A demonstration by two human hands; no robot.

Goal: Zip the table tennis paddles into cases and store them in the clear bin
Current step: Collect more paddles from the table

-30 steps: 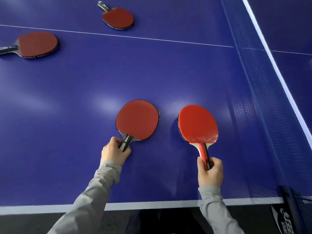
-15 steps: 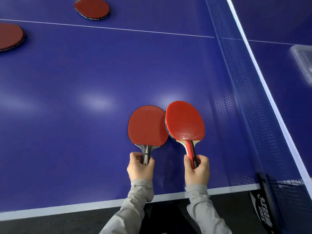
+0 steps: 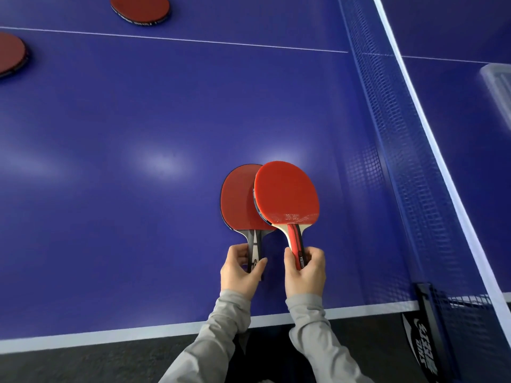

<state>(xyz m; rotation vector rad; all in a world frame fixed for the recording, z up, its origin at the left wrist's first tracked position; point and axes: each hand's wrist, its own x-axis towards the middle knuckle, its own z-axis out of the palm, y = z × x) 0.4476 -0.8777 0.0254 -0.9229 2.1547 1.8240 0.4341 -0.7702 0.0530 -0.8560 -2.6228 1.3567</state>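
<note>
My left hand grips the black handle of a dark red paddle lying on the blue table. My right hand grips the red handle of a brighter red paddle, whose blade overlaps the right part of the dark one. Two more red paddles lie far off: one at the top edge, one at the left edge. A corner of the clear bin shows at the right edge, beyond the net. No case is in view.
The blue net runs from the top middle down to its post at the lower right. The table's white front edge is just below my wrists, with dark floor under it.
Both hands have brought the two paddles together: they lay apart a second ago, touched half a second ago, and now the bright one overlaps the dark one. The view has shifted right.
</note>
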